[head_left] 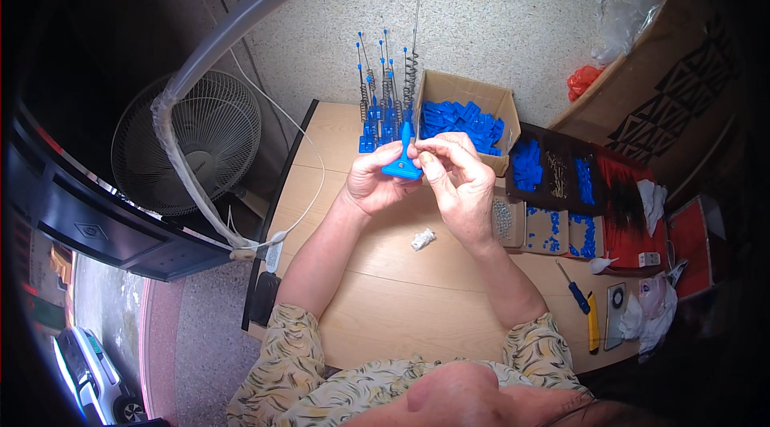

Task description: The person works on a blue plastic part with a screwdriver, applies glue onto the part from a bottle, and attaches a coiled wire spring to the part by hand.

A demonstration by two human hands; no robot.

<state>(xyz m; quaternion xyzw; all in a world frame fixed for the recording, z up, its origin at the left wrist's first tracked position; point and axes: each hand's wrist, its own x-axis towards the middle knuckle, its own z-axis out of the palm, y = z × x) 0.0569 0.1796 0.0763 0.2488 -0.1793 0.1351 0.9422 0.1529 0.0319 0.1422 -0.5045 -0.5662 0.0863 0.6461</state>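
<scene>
Above the middle of the table, my left hand [374, 180] is closed on a blue plastic base [403, 169] with a flat foot and a narrow stem. My right hand [463, 185] is pinched close against the base's right side, at the lower end of a thin metal rod. What exactly its fingertips grip is too small to tell. Just behind, a tall blue-tipped wire with a dark coil spring [411, 78] rises; whether it joins the held base cannot be made out. Several similar blue-footed spring wires [377, 110] stand upright at the table's back edge.
A cardboard box [504, 110] of blue parts stands behind my right hand. Right of it are a dark divided tray [543, 201] and small bins [513, 240]. A white crumpled scrap [423, 239], a screwdriver [573, 287] and a yellow cutter [593, 323] lie on the table. A fan [188, 142] stands left.
</scene>
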